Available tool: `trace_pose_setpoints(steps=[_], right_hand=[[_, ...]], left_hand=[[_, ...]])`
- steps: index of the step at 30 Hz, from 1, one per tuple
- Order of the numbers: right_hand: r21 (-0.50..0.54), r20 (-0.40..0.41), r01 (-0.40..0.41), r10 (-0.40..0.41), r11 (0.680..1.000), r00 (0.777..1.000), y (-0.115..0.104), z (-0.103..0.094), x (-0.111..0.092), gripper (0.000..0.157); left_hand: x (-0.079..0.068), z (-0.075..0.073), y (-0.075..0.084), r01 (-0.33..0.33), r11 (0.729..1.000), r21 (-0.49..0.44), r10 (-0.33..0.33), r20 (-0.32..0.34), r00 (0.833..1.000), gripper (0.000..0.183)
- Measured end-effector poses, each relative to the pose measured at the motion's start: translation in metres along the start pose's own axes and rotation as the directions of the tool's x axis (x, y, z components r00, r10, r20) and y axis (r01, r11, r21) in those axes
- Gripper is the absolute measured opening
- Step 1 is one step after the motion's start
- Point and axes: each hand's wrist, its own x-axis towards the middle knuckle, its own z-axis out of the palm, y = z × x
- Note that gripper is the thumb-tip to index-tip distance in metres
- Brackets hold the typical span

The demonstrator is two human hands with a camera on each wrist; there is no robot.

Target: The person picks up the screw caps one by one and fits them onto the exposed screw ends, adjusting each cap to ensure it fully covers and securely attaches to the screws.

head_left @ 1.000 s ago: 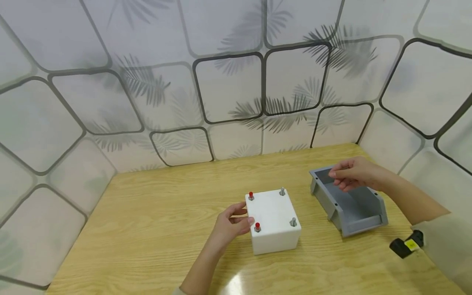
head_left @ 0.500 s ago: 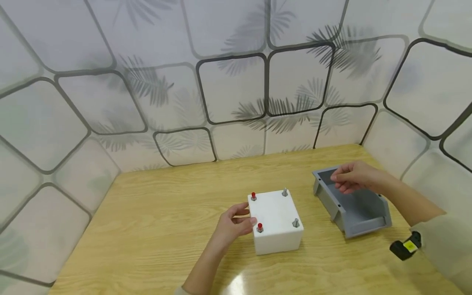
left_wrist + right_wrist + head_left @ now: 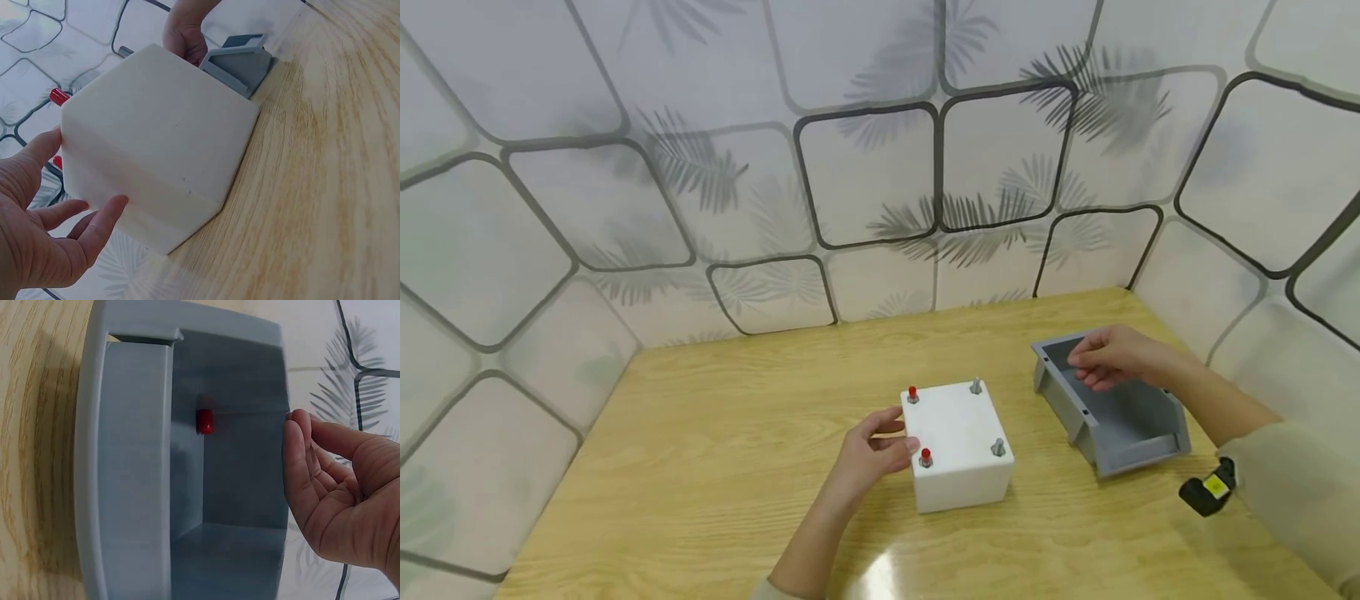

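A white square box [image 3: 958, 429] stands on the table with a metal post at each top corner. Its two left posts wear red caps [image 3: 926, 455]; the two right posts are bare metal [image 3: 997, 447]. My left hand [image 3: 872, 450] rests against the box's left side, thumb at the top edge and fingertips touching the side in the left wrist view. Over the grey bin [image 3: 1086, 417] hovers my right hand [image 3: 1112, 358], fingers loosely curled and fingertips near the thumb, nothing visible between them. Inside the bin lies a red cap [image 3: 205, 421], seen in the right wrist view.
The wooden table [image 3: 722, 467] reaches back to a patterned fabric wall [image 3: 872, 183], which also closes in both sides. A black device with a yellow label [image 3: 1213, 486] sits at the right wrist. The bin is to the right of the box.
Both hands stay almost where they were, the left at the box and the right over the bin. The whole head view shifts slightly; the right forearm and its wrist device shift a little left.
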Motion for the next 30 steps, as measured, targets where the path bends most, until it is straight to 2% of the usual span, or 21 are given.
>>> trace_pose_setpoints(steps=[11,16,30], right_hand=[[-0.021,-0.005,-0.025,0.025,0.999,1.0,0.008,0.002,0.016,0.022],[-0.062,0.023,-0.042,0.044,0.997,0.999,0.01,0.005,0.022,0.016],[-0.204,0.007,-0.066,0.069,0.977,0.998,0.017,0.013,0.038,0.03]], left_hand=[[0.002,0.003,0.002,0.003,1.0,-0.006,-0.003,-0.011,1.0,0.064],[0.002,0.002,0.002,0.001,1.0,-0.006,-0.002,-0.009,1.0,0.063],[0.0,0.001,0.002,0.0,1.0,-0.005,0.0,0.0,1.0,0.065]])
